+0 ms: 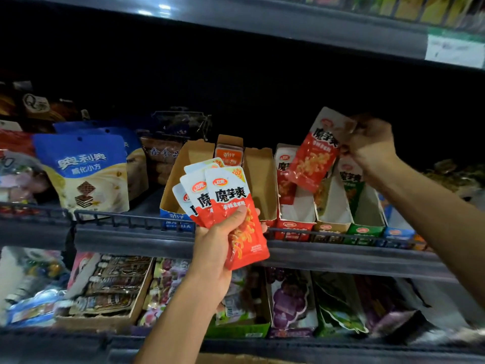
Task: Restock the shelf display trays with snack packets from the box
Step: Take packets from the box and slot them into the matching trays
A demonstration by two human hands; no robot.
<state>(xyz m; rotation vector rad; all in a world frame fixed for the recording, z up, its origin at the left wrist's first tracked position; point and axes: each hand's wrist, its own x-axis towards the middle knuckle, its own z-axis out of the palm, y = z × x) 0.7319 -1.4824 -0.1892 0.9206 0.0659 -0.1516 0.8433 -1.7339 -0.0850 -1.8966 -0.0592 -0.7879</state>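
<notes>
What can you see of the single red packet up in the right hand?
The single red packet is a flat, glossy plastic sachet: white top band with a red oval logo, bold black characters, and a red body printed with orange food. It hangs tilted, top leaning right, above the red-fronted display tray. The right hand pinches its upper right corner; nothing else clearly touches it. It looks sealed and slightly motion-blurred.

A single wide-angle view from a camera worn on the person's head. It faces a shop shelf (136, 233) straight on and close, looking slightly upward under the shelf above (288, 27). Both forearms reach in from the bottom and right edges. Straight lines bow near the frame's borders.
</notes>
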